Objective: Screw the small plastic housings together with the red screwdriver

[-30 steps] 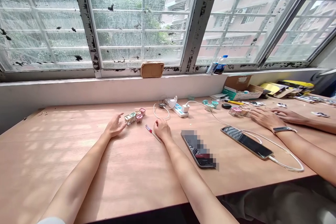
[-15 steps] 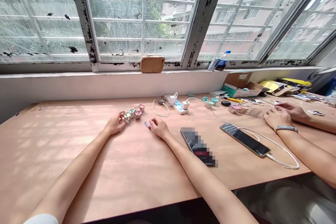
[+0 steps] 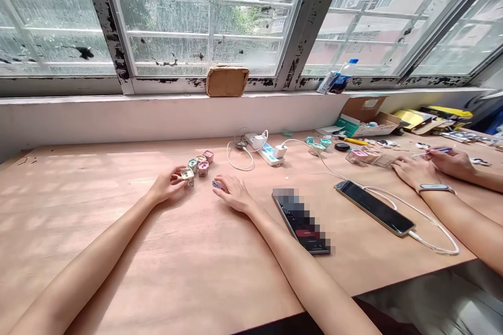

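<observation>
My left hand [image 3: 168, 186] is closed on a small clear box with a pale yellow rim [image 3: 187, 177], its fingers at the box's left side. Right behind that box stand several similar little boxes: a green-rimmed one [image 3: 192, 164] and two pink-rimmed ones, the nearer [image 3: 203, 168] and the farther [image 3: 208, 156]. A short way to the right, my right hand [image 3: 232, 192] is curled over a small screwdriver [image 3: 216, 185]. Only the end of the screwdriver's handle shows past the fingers; its shaft is hidden under the hand.
A phone [image 3: 302, 227] lies right of my right forearm, and a second phone [image 3: 373, 207] is on a white cable. Behind are a power strip [image 3: 269, 154] and teal-rimmed boxes [image 3: 316, 147]. At right, a co-worker's hands [image 3: 418, 171] hold a thin tool near an open carton [image 3: 369, 124].
My right hand has closed over the screwdriver, which lay beside it before. The left hand's box has tilted and come slightly nearer. The co-worker has lifted a thin tool. The view has shifted.
</observation>
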`<action>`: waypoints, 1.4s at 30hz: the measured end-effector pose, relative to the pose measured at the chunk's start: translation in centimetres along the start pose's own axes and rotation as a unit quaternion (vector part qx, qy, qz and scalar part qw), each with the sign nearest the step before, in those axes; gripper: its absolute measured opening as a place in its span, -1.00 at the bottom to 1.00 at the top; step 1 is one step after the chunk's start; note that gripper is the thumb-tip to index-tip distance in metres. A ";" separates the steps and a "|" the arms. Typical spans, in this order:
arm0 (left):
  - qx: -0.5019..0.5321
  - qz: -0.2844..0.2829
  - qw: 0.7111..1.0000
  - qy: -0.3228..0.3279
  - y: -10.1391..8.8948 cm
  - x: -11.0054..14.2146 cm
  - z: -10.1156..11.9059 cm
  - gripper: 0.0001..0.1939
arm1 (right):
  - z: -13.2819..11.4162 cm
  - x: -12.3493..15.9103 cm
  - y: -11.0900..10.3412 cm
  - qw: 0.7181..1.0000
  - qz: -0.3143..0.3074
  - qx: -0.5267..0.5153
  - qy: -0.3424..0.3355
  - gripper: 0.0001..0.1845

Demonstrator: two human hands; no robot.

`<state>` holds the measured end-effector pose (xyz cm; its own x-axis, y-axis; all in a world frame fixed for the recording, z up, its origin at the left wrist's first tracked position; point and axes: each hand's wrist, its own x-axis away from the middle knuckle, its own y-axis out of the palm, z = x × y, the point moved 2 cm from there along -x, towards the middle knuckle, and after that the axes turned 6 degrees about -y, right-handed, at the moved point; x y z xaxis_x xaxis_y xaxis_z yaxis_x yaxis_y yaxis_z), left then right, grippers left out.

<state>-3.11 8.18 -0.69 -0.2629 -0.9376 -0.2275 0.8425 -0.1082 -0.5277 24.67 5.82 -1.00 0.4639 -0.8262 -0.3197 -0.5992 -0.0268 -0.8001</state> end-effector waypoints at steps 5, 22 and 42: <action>0.033 -0.045 0.998 0.000 1.7 0.3 1.7 -0.46 | 0.0 0.1 0.4 1.000 -0.008 -0.002 0.009 -0.56; 0.027 -0.069 0.994 0.082 4.7 2.2 7.7 -0.66 | 0.3 1.3 -0.8 0.994 0.061 -0.044 -0.079 -0.87; 0.103 0.038 0.984 0.139 4.6 3.1 5.6 -0.58 | -0.3 1.9 -1.3 0.986 0.154 -0.059 0.001 -0.71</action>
<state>2.64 2.93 0.77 -0.2898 -0.8216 -0.4909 0.9345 -0.1323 -0.3303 26.15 4.15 -0.43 0.2468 -0.8066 -0.5371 -0.7834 0.1602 -0.6005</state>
